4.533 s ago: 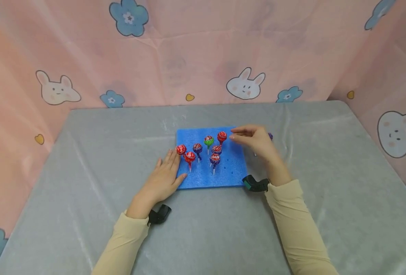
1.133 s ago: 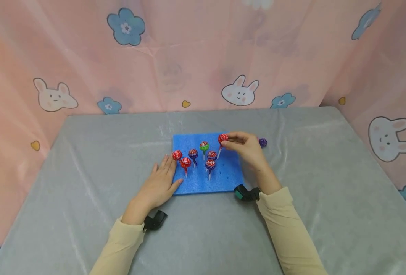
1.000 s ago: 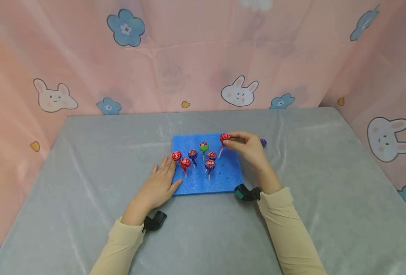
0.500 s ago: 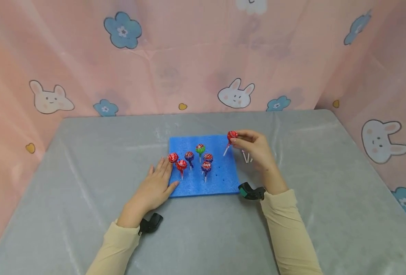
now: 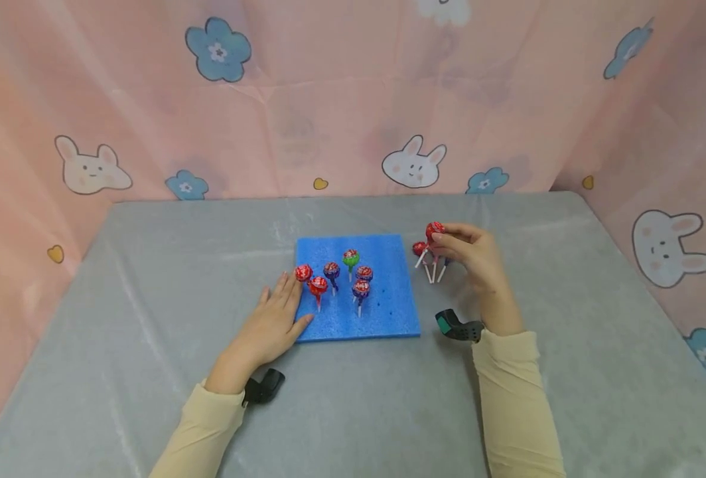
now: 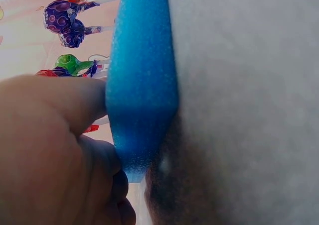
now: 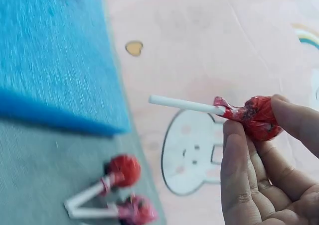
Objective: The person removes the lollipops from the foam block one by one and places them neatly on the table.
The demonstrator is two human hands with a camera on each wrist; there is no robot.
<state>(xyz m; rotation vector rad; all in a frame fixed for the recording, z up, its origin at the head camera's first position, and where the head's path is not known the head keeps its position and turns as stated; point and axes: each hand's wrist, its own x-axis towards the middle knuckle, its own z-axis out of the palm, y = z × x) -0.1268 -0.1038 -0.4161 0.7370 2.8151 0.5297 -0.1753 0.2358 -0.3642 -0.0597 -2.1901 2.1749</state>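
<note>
My right hand (image 5: 478, 259) pinches a red-wrapped lollipop (image 7: 261, 118) by its candy head, the white stick pointing left and down, beyond the right edge of the blue foam board (image 5: 389, 325). Under that hand, several lollipops lie on the table, among them a red one (image 5: 419, 248). My left hand (image 5: 269, 325) rests with straight fingers along the board's left edge; the left wrist view shows its thumb on the board. Standing in the foam are a green lollipop (image 5: 351, 257), several purple ones such as a front one (image 5: 361, 288), and two red ones, one nearer (image 5: 318, 286).
Small holes show in the right part of the foam board. The grey-covered table (image 5: 341, 405) extends around it. A pink curtain (image 5: 317, 113) with rabbits and flowers hangs behind the table.
My right hand has taken the red lollipop from the back right of the foam board and carried it right, over the lollipops on the table. My left hand stays at the board's edge.
</note>
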